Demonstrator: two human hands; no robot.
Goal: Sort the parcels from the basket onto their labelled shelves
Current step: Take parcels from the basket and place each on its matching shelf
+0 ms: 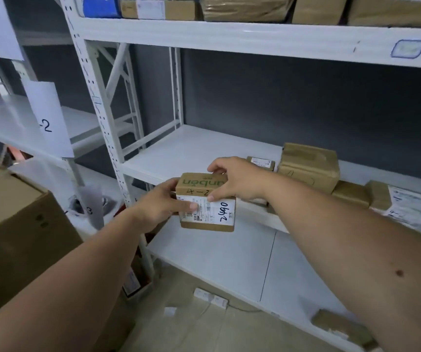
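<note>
Now both hands, left [165,203] and right [232,177], grip the box [205,201] marked 4-2, held in the air just before the shelf [199,151], so it should go in level, label outward, beside the parcels [308,168] already there.

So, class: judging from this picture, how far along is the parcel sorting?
Done: several parcels already sit on the middle shelf. In hand: the left hand and right hand hold a small box marked 4-2 before that shelf. Left: placing it; the basket is out of view.
</note>
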